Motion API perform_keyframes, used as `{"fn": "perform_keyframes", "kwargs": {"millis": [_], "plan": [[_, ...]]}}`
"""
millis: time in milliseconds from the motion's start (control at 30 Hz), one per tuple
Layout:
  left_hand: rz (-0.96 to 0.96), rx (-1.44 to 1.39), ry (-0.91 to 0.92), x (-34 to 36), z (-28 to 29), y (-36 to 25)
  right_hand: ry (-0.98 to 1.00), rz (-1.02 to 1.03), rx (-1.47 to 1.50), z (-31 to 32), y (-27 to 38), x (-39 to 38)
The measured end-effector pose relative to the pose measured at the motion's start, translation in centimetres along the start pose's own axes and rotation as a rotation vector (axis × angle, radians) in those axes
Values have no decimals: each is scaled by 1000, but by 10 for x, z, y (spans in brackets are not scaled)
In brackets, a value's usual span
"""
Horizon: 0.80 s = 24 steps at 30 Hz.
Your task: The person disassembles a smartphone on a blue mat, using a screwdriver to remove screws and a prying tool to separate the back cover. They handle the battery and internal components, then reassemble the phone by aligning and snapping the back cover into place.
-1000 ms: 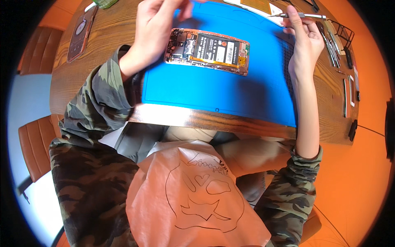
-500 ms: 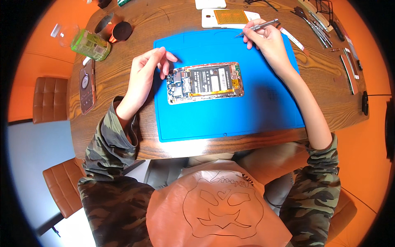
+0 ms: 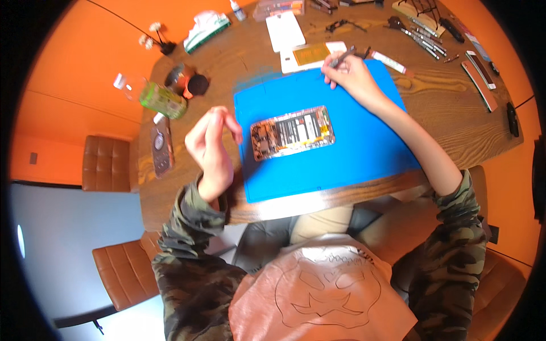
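An opened phone (image 3: 293, 132), with battery and circuit board exposed, lies on a blue mat (image 3: 307, 176). My left hand (image 3: 211, 146) is raised just left of the phone, fingers curled with thumb and index drawn together; whether anything is between them I cannot make out. A slim dark pen-like tool (image 3: 343, 57) is gripped in my right hand (image 3: 352, 79) at the mat's far edge, close to a white phone part with an amber pad (image 3: 310, 55).
Around the mat on the wooden table (image 3: 432, 131) are a green-labelled bottle (image 3: 162, 99), dark cups (image 3: 179, 77), a tissue pack (image 3: 205, 31), another phone (image 3: 162, 145), tweezers and other tools (image 3: 424, 40). Brown chairs (image 3: 106, 165) stand at the left.
The view has shifted, showing more of the tabletop. My right hand has moved toward the mat's far edge with the tool. My left hand has turned more upright, fingers curled.
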<state>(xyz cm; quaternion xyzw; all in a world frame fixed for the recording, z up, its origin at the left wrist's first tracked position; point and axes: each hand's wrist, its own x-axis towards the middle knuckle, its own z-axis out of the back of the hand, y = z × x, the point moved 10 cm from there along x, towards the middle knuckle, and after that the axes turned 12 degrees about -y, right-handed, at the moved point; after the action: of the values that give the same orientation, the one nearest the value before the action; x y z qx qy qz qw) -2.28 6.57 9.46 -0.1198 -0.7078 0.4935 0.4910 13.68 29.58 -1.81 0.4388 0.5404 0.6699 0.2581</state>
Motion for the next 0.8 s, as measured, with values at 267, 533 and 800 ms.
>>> {"fn": "perform_keyframes", "kwargs": {"millis": [267,533,800], "plan": [[-416,-96,653,-50,-84,-204,-15,-58,124,2,-1,0],[-524,-178,777,-75,-110,-208,-34,-109,70,7,3,-4],[-543,-159,756,-71,-112,-211,-21,-100,59,9,1,-4]]}}
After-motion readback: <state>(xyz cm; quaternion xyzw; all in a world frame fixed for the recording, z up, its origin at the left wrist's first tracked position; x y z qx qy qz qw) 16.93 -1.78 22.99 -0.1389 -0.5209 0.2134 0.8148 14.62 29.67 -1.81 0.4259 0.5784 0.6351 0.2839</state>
